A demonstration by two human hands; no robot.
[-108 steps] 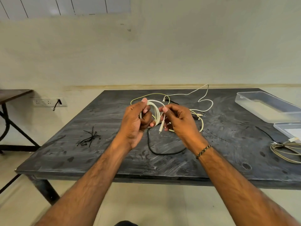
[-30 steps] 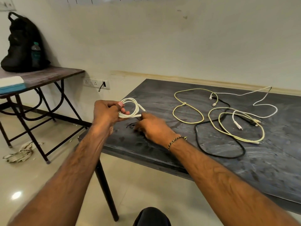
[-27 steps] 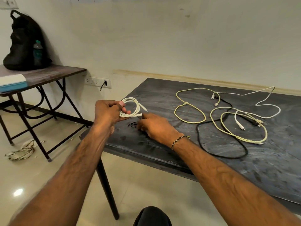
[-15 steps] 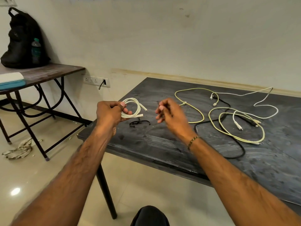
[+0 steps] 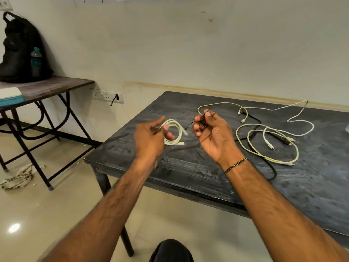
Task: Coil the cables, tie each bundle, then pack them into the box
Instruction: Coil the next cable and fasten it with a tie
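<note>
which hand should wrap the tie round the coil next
Right. The right hand already pinches the thin black tie beside the coiled white cable, while the left hand is occupied gripping that coil, so it should probably just steady the loops.

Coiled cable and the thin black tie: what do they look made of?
Coiled cable: pale, smooth-looking jacket, probably plastic or rubber; it keeps round loops. Black tie: thin stiff strand, likely plastic-coated wire, since it holds a bend in the right hand. Too small to confirm.
</note>
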